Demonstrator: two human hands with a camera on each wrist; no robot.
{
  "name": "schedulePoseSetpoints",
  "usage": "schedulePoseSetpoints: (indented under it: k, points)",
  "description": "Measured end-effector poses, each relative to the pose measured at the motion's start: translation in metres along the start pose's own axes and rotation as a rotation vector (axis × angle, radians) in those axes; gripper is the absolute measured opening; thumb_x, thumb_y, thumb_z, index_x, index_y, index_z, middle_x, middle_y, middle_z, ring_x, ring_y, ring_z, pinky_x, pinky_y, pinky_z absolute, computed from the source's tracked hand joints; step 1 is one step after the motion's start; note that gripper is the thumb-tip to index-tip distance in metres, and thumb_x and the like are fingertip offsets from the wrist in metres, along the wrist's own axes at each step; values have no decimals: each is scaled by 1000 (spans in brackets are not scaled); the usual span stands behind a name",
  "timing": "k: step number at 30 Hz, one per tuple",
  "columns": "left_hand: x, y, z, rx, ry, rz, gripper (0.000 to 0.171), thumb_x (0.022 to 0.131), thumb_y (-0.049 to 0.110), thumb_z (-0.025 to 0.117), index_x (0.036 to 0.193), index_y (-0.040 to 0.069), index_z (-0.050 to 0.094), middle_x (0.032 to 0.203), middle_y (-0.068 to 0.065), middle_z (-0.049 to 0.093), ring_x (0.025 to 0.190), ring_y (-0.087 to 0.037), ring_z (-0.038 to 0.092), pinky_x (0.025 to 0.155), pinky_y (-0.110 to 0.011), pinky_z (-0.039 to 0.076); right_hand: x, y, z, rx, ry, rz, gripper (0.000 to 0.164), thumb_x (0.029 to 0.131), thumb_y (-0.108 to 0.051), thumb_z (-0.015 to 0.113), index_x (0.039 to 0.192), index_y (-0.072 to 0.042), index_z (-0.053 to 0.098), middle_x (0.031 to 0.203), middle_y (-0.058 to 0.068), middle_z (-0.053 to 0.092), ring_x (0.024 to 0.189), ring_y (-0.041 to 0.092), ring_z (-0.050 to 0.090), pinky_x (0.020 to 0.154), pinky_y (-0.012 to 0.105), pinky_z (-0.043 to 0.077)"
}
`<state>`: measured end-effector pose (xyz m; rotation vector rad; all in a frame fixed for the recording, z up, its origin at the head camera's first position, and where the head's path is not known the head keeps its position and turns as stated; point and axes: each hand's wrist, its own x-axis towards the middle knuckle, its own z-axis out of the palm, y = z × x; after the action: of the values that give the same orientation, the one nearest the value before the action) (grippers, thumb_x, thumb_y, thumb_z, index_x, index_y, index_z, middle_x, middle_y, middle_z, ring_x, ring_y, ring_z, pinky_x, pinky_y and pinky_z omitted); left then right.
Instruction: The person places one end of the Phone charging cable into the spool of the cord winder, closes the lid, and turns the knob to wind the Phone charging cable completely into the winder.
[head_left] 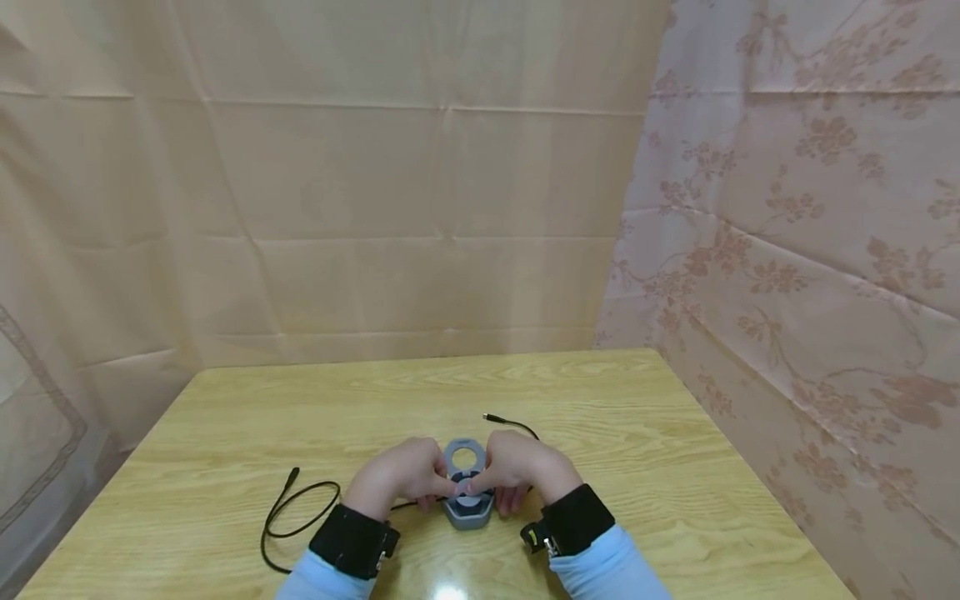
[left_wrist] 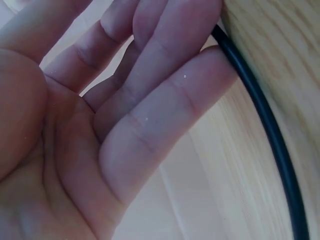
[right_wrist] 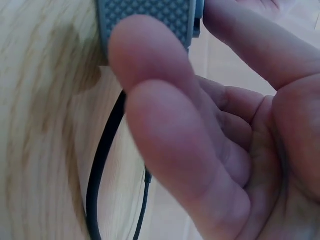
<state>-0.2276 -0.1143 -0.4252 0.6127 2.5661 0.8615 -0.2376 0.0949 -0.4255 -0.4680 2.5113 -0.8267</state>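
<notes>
In the head view, a grey hexagonal case (head_left: 468, 522) with a raised ring-shaped lid (head_left: 453, 450) sits near the table's front, between both hands. A black cable (head_left: 264, 537) runs to it from the left. My left hand (head_left: 408, 471) holds the case's left side, thumb on the round middle. My right hand (head_left: 517, 462) grips the right side, its thumb also on the middle. In the right wrist view, fingertips (right_wrist: 142, 47) lie against the case's textured side wall (right_wrist: 150, 7). The left wrist view shows the cable (left_wrist: 270, 125) by the left fingertips; the case is out of sight there.
The cable's left part lies in a loose loop ending in a plug (head_left: 291, 475). Another cable end with a plug (head_left: 492, 418) lies beyond the right hand. Wood-grain tabletop (head_left: 637, 433) surrounds them, with a beige curtain (head_left: 337, 208) behind and a floral one (head_left: 810, 250) at right.
</notes>
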Motion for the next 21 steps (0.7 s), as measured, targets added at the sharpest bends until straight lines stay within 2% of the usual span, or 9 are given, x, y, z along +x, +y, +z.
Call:
schedulePoseSetpoints:
  k: [10,15,21]
  points:
    - [0,1,0,9,-24,-3,27,91,22,79,68,9,71,61,-4,68,57,-23,68,55,-29,48,-1,8,0,16,-21,-12,38,89,-34,80,64,-6,72,55,10,67,48,25,67,49,40,57]
    - [-3,2,-3,28,2,4,26,91,21,77,69,8,72,63,-4,67,57,-22,67,55,-29,46,-3,9,-6,33,-14,-52,42,91,-34,78,66,-2,71,55,10,67,48,25,67,50,43,58]
    - [-8,4,-10,72,38,9,31,96,21,71,68,7,70,55,1,58,49,-12,51,51,-27,36,-10,7,-19,57,55,-63,45,95,-35,73,68,1,68,56,9,66,50,25,68,54,49,58]
